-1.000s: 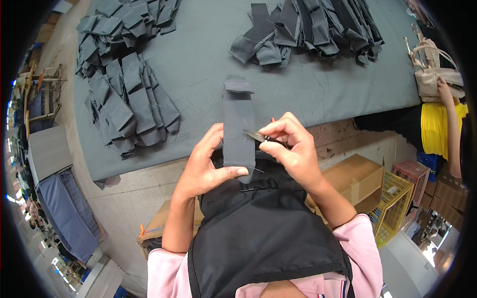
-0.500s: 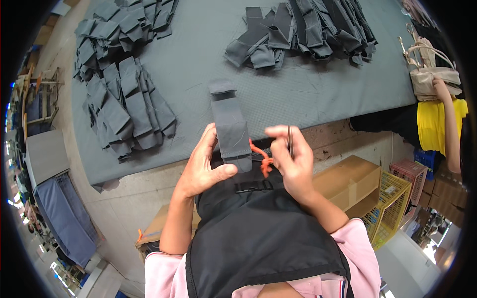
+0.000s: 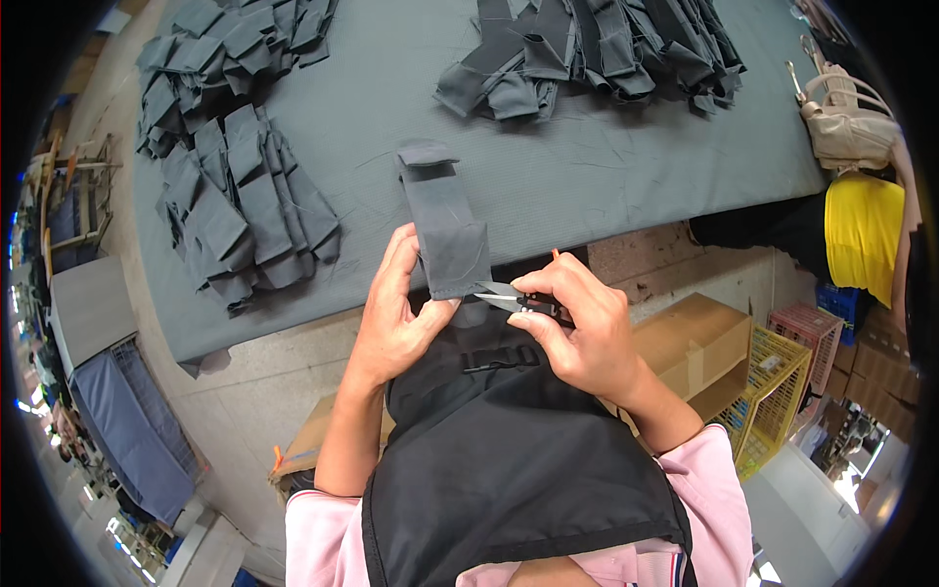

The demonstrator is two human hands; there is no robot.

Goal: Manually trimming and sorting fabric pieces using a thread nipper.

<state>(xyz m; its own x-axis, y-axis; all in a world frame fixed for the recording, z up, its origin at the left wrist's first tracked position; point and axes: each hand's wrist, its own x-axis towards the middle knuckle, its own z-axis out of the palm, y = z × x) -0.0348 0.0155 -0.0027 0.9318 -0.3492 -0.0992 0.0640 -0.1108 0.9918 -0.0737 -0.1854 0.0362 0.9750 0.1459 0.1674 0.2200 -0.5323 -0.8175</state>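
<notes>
With left grip point(image 3: 389, 331) closed, pinching the likely light, limp fabric strip point(image 3: 445, 235) by its lower edge, probably steadiest, while clasping thread snips point(image 3: 505, 297) in closed right grip point(image 3: 594, 331).

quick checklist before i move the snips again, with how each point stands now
1. Strip held: ok, the left hand grips the gray fabric strip near its lower end.
2. Snips held: ok, the right hand has the snips, tips pointing at the strip's lower right corner.
3. Left thumb clear of the blades: looks ok, a small gap shows, though depth is hard to judge.
4. Thread between the blades: cannot tell, too fine to see.
5. Fabric piles clear of the blades: ok, the left piles and right pile lie well apart.
</notes>
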